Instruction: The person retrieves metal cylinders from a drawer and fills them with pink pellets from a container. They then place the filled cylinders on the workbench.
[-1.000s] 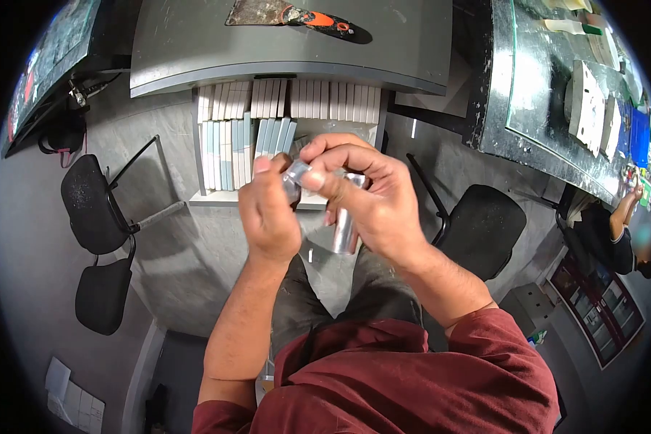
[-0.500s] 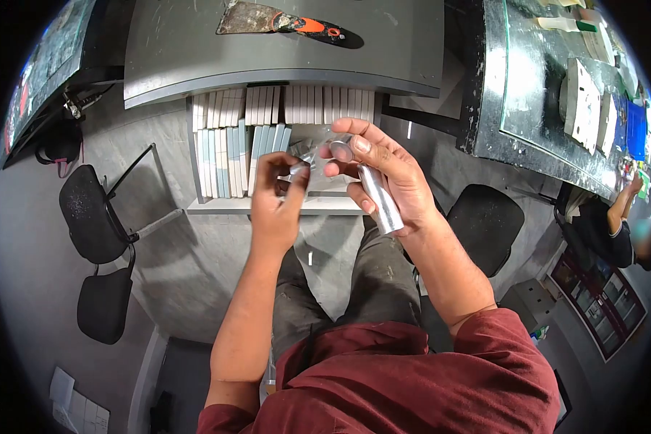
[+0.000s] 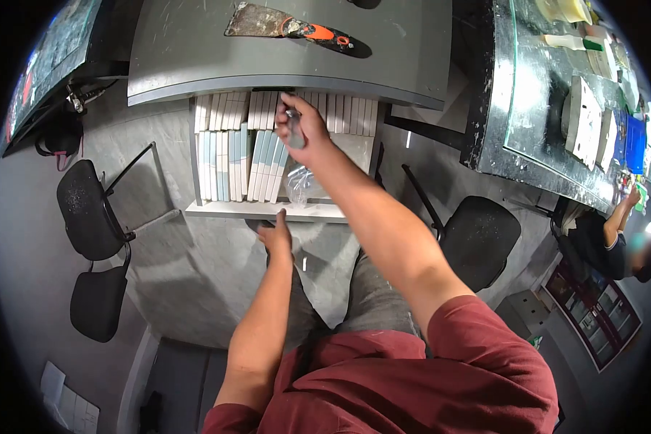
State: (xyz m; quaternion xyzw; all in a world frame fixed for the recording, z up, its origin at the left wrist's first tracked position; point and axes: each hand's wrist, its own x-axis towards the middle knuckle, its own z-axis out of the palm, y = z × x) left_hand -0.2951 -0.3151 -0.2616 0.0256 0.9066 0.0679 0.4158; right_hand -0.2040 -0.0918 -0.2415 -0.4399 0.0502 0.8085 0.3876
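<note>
My right hand [image 3: 311, 134] is over the open drawer [image 3: 318, 211], its fingers wrapped round a grey metal cylinder [image 3: 295, 132] that is partly hidden by them. Below the drawer's front edge, my left hand [image 3: 276, 235] holds nothing, with thumb and fingers apart. Two rows of thin white and grey-blue boxes [image 3: 228, 163] fill the back and left of the drawer. A crumpled clear plastic bag [image 3: 301, 184] lies to their right, just below my right wrist.
A scraper [image 3: 257, 22] with an orange and black handle lies on the grey desktop [image 3: 195, 58]. Black chairs [image 3: 87, 210] [image 3: 481, 231] stand at both sides. On the right is a glass-topped bench [image 3: 535, 108] with white blocks; a person [image 3: 618, 231] sits beyond it.
My right hand has moved up and left over the drawer with the cylinder. My left hand has dropped below the drawer's edge and opened. The view has shifted slightly.
</note>
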